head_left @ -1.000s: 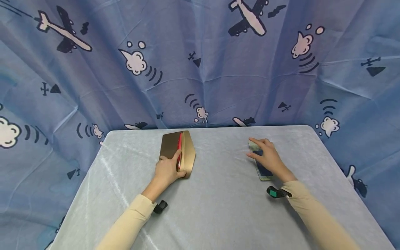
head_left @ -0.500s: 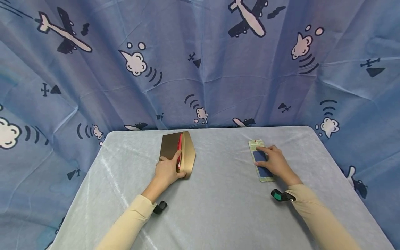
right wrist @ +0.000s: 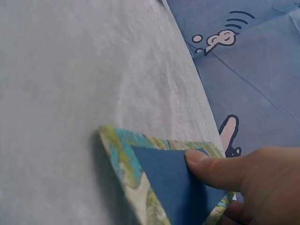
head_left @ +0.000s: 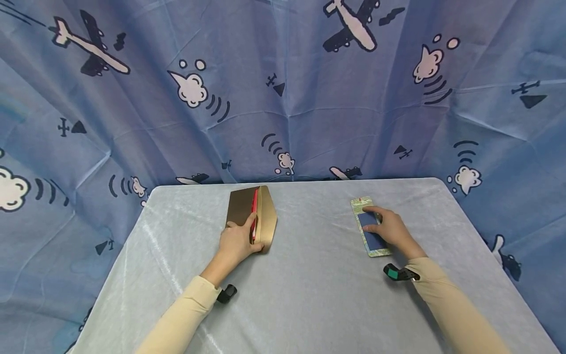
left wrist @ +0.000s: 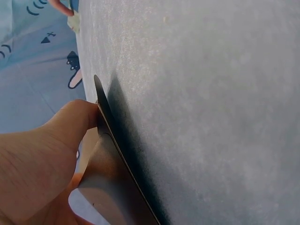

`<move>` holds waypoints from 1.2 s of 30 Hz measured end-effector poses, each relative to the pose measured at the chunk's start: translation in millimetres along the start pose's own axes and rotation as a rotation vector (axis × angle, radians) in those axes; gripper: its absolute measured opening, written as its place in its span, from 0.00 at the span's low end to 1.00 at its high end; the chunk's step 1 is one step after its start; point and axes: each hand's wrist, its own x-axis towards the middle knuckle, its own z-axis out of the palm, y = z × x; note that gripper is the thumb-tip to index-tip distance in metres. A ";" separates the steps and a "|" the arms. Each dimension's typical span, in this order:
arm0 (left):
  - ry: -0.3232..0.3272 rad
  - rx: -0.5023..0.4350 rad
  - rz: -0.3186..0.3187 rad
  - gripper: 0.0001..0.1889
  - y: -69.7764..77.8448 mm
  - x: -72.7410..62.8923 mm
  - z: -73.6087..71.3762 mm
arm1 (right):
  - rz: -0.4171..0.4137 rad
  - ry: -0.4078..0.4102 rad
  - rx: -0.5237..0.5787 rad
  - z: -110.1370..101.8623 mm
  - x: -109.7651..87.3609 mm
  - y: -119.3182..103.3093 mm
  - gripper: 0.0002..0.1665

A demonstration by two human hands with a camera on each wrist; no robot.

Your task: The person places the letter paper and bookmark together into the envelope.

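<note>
A brown and gold envelope-like case (head_left: 239,204) lies at the back left of the table, its pointed gold flap (head_left: 268,216) folded out to the right. Something red (head_left: 254,200) shows in its opening. My left hand (head_left: 235,244) holds the case, thumb against the flap and fingers over the body; in the left wrist view the thumb bends at the flap's edge. On the right lies a bookmark-like card (head_left: 371,242) with a blue middle and a green-yellow patterned border. My right hand (head_left: 392,230) pinches its right edge, thumb (right wrist: 206,164) on top and fingers partly hidden beneath.
A pale grey cloth covers the table (head_left: 305,275). Behind it hangs a blue curtain (head_left: 247,88) printed with planes and clouds. A dark wrist camera (head_left: 226,294) sits on the left wrist, another wrist camera (head_left: 398,273) on the right.
My right hand has drawn back from over the card to its right edge and pinches it there. The card has shifted very slightly. My left hand and the case stay put.
</note>
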 end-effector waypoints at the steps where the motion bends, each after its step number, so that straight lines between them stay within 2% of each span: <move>1: 0.002 -0.001 0.002 0.51 -0.1 0.0 0.2 | 0.003 0.005 0.009 -0.1 0.5 1.0 0.36; 12: -0.002 0.000 -0.002 0.51 0.8 -0.4 0.5 | -0.020 0.079 0.120 0.2 3.5 12.4 0.29; 17: -0.012 -0.005 0.002 0.51 1.3 -0.6 -0.6 | -0.047 0.110 0.237 -1.1 2.4 11.9 0.30; 22: -0.019 -0.005 -0.001 0.52 0.5 -0.3 -1.0 | -0.134 0.152 0.374 -4.0 0.6 8.6 0.36; 30: -0.018 0.005 -0.008 0.52 0.4 0.0 0.0 | -0.175 0.133 0.538 -4.0 2.3 3.3 0.44; 33: -0.016 0.004 -0.007 0.52 0.5 0.1 0.0 | -0.227 0.103 0.619 -2.2 4.7 2.2 0.43; 36: -0.017 0.001 -0.006 0.52 0.5 0.1 -0.2 | -0.241 0.075 0.711 -0.1 6.8 0.0 0.42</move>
